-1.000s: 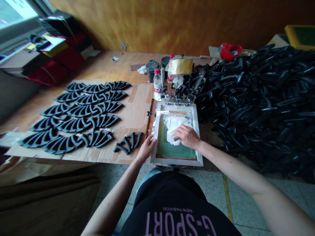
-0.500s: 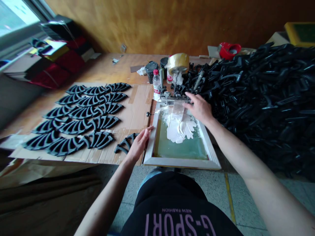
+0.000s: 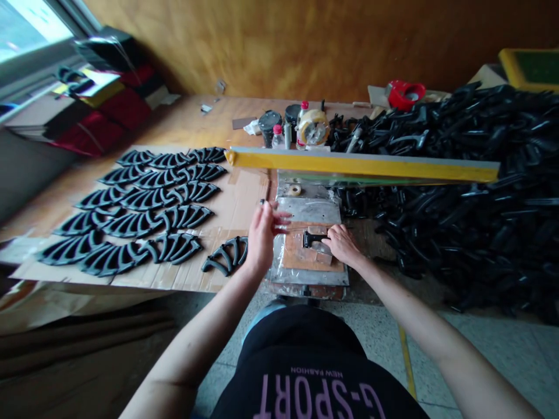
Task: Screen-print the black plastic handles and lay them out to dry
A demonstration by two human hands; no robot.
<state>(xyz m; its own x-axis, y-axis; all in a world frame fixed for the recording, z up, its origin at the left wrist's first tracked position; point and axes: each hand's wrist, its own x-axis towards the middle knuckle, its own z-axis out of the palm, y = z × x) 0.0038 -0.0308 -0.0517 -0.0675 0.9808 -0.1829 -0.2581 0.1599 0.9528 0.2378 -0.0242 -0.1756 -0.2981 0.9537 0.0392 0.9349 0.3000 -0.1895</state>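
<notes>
My right hand [image 3: 343, 244] pinches one end of a black brake lever [image 3: 315, 238], which lies on a small block [image 3: 322, 256] on a brown board [image 3: 292, 256]. To the left of it, my left hand [image 3: 264, 233] is held open, its fingers pointing towards the board and holding nothing. Beneath the board is a metal base plate [image 3: 305, 208]. Behind both hands the screen-printing frame [image 3: 362, 166] stands tilted up, seen edge-on as a long yellow and grey bar. A few loose black levers [image 3: 226, 256] lie just left of my left wrist.
Rows of black levers [image 3: 152, 195] cover the cardboard [image 3: 240, 192] on the left. A large heap of black levers [image 3: 445, 215] fills the right side. At the back are dark tubs [image 3: 269, 125], bottles [image 3: 278, 138], a tape roll [image 3: 314, 127] and a red tape dispenser [image 3: 405, 96].
The printing frame has swung up from lying flat. My right hand has come down from its far edge onto the lever; my left hand has left its side and moved slightly up.
</notes>
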